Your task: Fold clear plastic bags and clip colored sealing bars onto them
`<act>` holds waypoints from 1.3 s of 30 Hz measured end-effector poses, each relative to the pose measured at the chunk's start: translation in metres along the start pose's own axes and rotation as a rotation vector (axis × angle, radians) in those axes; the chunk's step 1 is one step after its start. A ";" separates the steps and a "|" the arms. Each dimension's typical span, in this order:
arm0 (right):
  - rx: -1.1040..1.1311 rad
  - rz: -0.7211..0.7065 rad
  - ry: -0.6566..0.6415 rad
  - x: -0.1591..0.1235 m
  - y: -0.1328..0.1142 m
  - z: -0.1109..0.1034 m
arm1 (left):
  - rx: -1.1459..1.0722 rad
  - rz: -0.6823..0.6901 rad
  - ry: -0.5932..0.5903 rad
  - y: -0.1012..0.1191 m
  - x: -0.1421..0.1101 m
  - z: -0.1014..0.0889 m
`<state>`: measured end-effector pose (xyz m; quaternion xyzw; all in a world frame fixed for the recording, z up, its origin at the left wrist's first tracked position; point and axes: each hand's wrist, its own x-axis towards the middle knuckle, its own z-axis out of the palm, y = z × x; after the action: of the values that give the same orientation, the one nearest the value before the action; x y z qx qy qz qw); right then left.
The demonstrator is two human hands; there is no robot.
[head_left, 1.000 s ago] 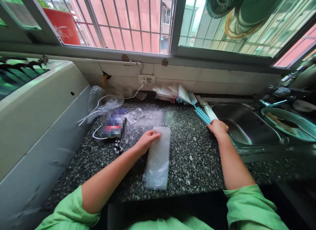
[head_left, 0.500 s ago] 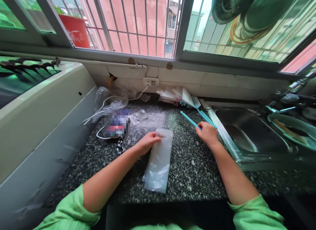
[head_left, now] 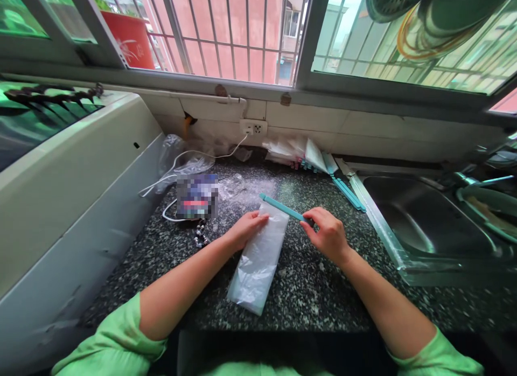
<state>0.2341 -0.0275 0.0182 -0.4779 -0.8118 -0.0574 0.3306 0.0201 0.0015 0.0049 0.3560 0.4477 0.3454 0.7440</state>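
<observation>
My left hand (head_left: 249,229) pinches the upper left edge of a folded clear plastic bag (head_left: 258,263), which slants over the dark speckled countertop. In my right hand (head_left: 326,230) is one end of a long, thin blue plastic strip (head_left: 285,208) that looks like a bag sealing clip. Its far end reaches leftward across the top edge of the bag; whether the two touch, I cannot tell. More blue strips (head_left: 347,193) lie beside the sink. Behind them is a pile of clear bags with pink and blue strips (head_left: 291,152) against the wall.
A metal sink (head_left: 428,214) is at the right, and a stove (head_left: 97,150) stands at the left. A white cable (head_left: 202,154) runs from the wall socket (head_left: 253,128) to a blurred-out object (head_left: 197,197). Crumpled clear plastic (head_left: 172,155) lies in the back left corner.
My right hand has moved left from beside the sink with the blue strip, bringing it over the top of the bag. The bag is tilted a little more, still in my left hand.
</observation>
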 end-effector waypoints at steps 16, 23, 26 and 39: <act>0.064 -0.096 -0.009 -0.005 -0.003 0.014 | 0.067 0.135 -0.022 -0.011 0.000 0.001; 0.070 -0.091 -0.034 -0.005 -0.005 0.014 | 0.078 0.170 -0.012 -0.014 0.002 0.003; 0.050 -0.096 -0.045 -0.005 -0.005 0.013 | 0.066 0.166 -0.038 -0.016 0.003 0.002; 0.077 -0.062 -0.024 -0.007 0.000 0.018 | 0.083 0.095 -0.063 0.001 -0.002 -0.004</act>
<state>0.2278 -0.0249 0.0002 -0.4402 -0.8317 -0.0304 0.3370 0.0158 0.0007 0.0051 0.4183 0.4207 0.3500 0.7250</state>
